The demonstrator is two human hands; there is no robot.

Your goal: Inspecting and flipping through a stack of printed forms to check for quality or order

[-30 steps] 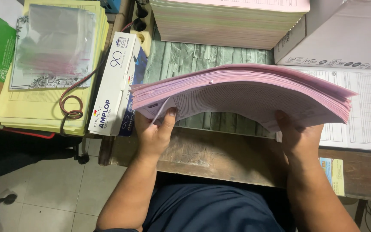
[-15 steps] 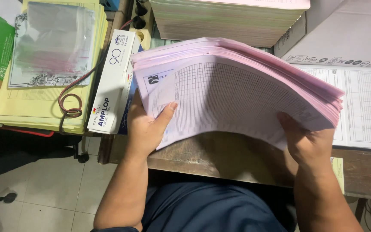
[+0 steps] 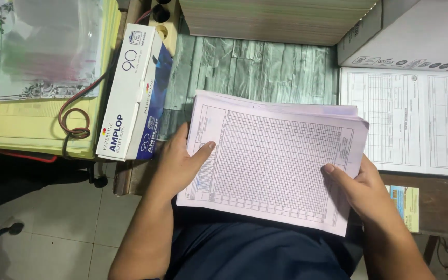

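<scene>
Observed change: a second ago the stack of pink forms point(image 3: 276, 161) was held up on edge above the bench point(image 3: 255, 67), its long side showing as a thick fan of sheet edges. Half a second ago it was tipping toward the person. It now lies nearly flat, printed grid face up, its near edge over the lap and its far edge resting on or just above the bench; which of the two cannot be told. The edges look fairly square, with a few sheets stepping out along the top right.

Judgement: the stack appears to have been squared up and laid back for handling from the top sheet.

Left hand point(image 3: 182, 161): closed on the stack's left edge, thumb lying across the top sheet, fingers hidden beneath. Right hand point(image 3: 361, 189): closed on the lower right corner, thumb on top, fingers under. Both hands carry the stack between them.

Surroundings: a long white and blue envelope box point(image 3: 133, 93) lies just left of the stack, near the left hand but apart from it. Further left sits a pile of yellow paper point(image 3: 42, 127) with a clear plastic sleeve point(image 3: 47, 46) on top and a looped brown cable point(image 3: 73, 119). A white printed form point(image 3: 405, 122) lies on the right, just beside the stack. A tall ream of paper point(image 3: 276, 21) stands at the far edge.
</scene>
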